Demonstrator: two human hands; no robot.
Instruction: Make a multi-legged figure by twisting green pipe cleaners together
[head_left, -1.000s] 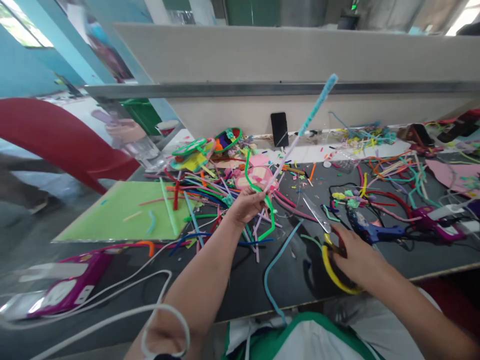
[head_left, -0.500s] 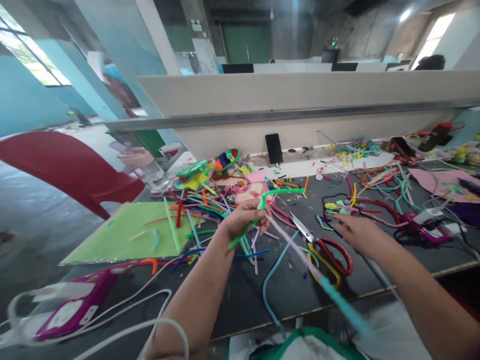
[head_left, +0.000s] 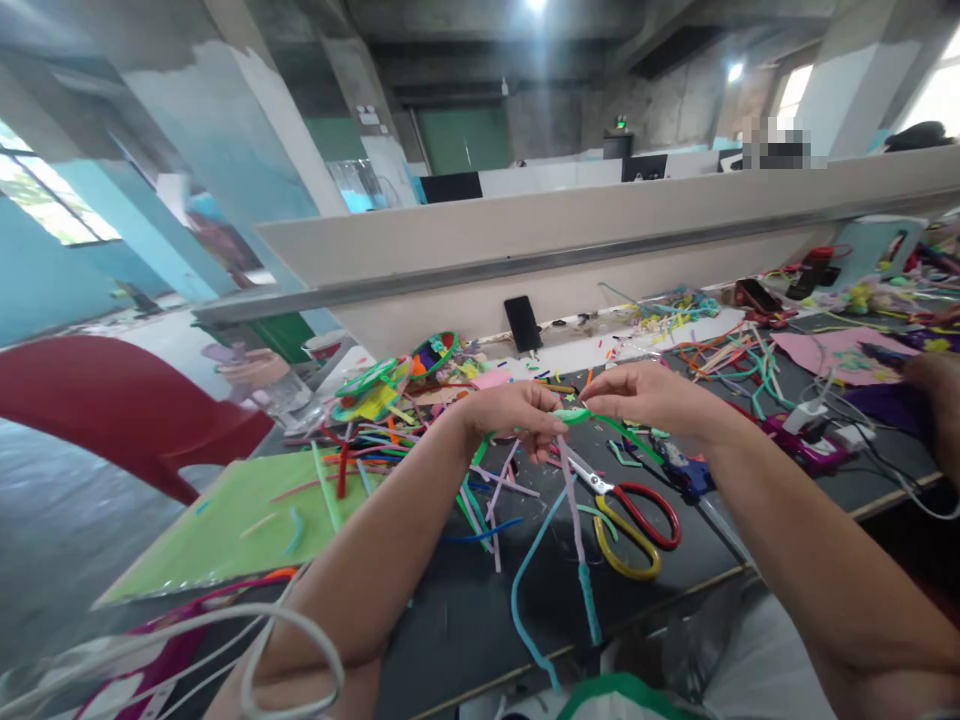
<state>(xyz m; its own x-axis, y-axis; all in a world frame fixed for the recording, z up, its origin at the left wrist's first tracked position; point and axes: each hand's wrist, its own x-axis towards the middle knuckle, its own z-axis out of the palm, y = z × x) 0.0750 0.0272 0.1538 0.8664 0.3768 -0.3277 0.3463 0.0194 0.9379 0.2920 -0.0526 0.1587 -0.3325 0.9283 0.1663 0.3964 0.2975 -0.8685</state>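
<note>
A red chair (head_left: 97, 410) stands at the left, near a clear bottle (head_left: 281, 385) with a peach band. A black phone (head_left: 523, 324) leans by the pale partition (head_left: 600, 225) behind the desk (head_left: 442, 640). Farther back are a window (head_left: 56, 190), a green door-like panel (head_left: 463, 138) and a lit ceiling lamp (head_left: 735, 71).

The tabletop (head_left: 450, 620) is being lit softly, with faint shadows being cast. Beyond its far edge, glare is being thrown by ceiling lamps (head_left: 735, 72); beyond its left edge, a window (head_left: 45, 195) is being overexposed and a red chair (head_left: 97, 410) is being stretched by lens distortion.
</note>
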